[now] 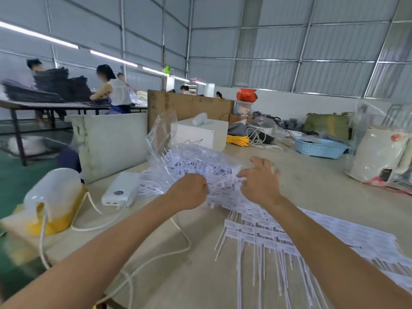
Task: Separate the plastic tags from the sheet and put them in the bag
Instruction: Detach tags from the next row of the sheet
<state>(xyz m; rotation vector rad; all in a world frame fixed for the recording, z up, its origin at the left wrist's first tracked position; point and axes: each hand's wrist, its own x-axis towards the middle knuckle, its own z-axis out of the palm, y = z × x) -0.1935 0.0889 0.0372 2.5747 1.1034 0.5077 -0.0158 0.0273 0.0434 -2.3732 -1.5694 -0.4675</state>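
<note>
A clear plastic bag lies open on the table, filled with several loose white plastic tags. Both hands are at its mouth. My left hand is curled into a fist at the bag's near edge, gripping the plastic or tags there; which one is blurred. My right hand reaches into the tag pile with spread fingers, its index and thumb pinching white tags. Sheets of joined white tags with long thin tails fan out on the table under my right forearm.
A white power bank with a white cable lies left of the bag, beside a white-and-yellow container. A white box, yellow cord, blue basket and a bagged white bundle stand behind. People work at far tables.
</note>
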